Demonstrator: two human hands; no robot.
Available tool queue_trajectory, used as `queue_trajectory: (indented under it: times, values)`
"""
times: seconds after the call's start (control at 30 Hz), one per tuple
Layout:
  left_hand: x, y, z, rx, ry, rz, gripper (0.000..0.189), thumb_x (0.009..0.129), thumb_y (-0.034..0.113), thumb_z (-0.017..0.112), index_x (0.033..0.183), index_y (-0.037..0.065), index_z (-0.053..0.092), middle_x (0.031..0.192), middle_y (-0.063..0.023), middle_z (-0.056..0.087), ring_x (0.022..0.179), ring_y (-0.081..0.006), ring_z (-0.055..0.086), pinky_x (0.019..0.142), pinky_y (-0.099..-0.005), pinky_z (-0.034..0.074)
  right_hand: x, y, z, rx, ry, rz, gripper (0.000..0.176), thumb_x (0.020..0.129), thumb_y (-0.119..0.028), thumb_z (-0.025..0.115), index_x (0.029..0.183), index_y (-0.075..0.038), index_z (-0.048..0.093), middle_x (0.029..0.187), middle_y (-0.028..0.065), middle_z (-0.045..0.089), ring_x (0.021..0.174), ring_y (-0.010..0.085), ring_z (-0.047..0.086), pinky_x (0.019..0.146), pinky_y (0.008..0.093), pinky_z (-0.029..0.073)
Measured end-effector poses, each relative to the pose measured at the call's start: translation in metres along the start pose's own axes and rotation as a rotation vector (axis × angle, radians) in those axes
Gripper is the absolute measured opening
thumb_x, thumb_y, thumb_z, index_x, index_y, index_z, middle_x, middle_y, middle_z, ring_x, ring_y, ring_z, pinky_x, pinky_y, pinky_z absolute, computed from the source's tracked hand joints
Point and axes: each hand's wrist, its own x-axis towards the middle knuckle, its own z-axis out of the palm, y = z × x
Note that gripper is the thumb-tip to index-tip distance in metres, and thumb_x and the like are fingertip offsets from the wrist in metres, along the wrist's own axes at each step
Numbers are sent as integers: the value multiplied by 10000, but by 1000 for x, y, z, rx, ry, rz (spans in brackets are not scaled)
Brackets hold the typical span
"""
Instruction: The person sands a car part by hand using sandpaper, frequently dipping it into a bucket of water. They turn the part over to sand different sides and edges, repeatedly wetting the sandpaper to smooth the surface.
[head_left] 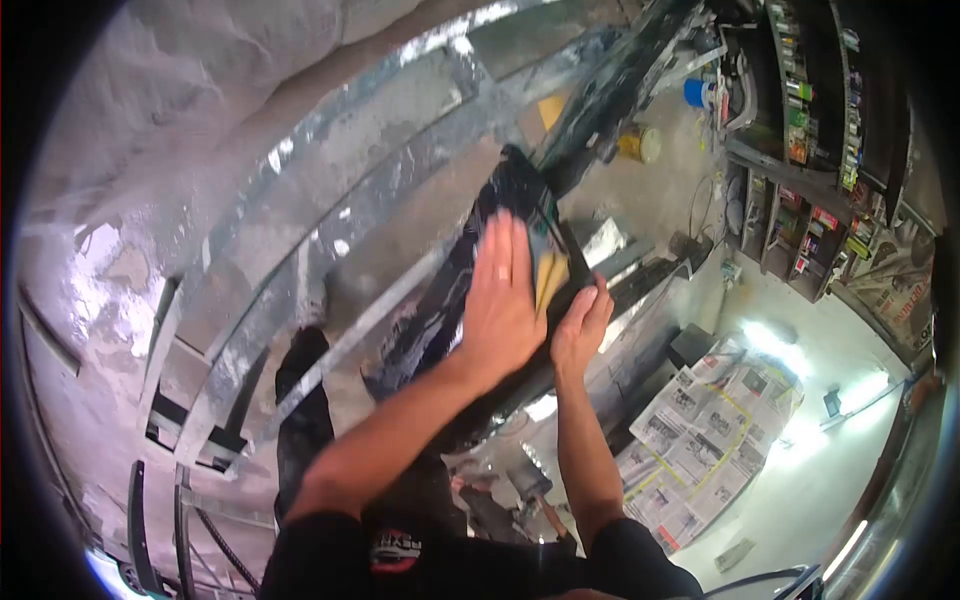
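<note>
A dark, glossy panel with pale smears (425, 325) rests on a metal frame in the middle of the view. My left hand (502, 285) lies on its upper part with the fingers stretched out together; whatever may be under the palm is hidden. A yellow patch (550, 280) shows just right of these fingers. At the panel's right edge is my right hand (582, 325), its fingers curled against the dark edge. How firmly it grips there is hard to make out.
Grey metal bars (375, 155) of the frame curve across the left and top. Shelves with small items (800, 215) stand at the upper right. A yellow can (640, 144) sits near the top. Newspaper sheets (700, 430) cover something at the lower right.
</note>
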Motion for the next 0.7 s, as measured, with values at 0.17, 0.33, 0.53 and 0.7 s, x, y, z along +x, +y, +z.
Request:
queue_trajectory:
  times: [0.17, 0.33, 0.53, 0.7]
  values:
    - [70, -9, -14, -166, -131, -258, 588, 983, 181, 507, 1446, -137, 333, 1530, -364, 264, 1450, -480, 249, 1193, -532, 229, 1, -1, 1, 36, 18, 11, 500, 1065, -355, 343, 1349, 10, 532, 1288, 243, 557, 1202, 409, 519, 1040, 444, 392]
    - [-17, -14, -1, 245, -96, 253, 840, 765, 167, 672, 1488, -81, 324, 1569, -274, 286, 1464, -420, 277, 1202, -545, 201, -1, 12, 2, 221, 46, 32, 655, 1087, -470, 250, 1382, 59, 498, 1341, 213, 544, 1254, 316, 502, 1099, 386, 332]
    - [63, -19, 7, 149, 34, 54, 680, 938, 219, 572, 1497, -63, 308, 1551, -267, 320, 1466, -398, 280, 1198, -520, 211, 0, 30, 2, 551, 164, 163, 661, 1081, -482, 283, 1364, 80, 486, 1319, 217, 571, 1264, 294, 502, 1122, 398, 321]
    - [10, 25, -4, 627, -226, 431, 676, 897, 207, 557, 1471, -81, 346, 1524, -238, 385, 1455, -365, 311, 1194, -512, 220, -1, 43, 8, 1064, 288, 369, 522, 1093, -370, 348, 1283, 92, 502, 1250, 252, 581, 1206, 314, 556, 1091, 430, 388]
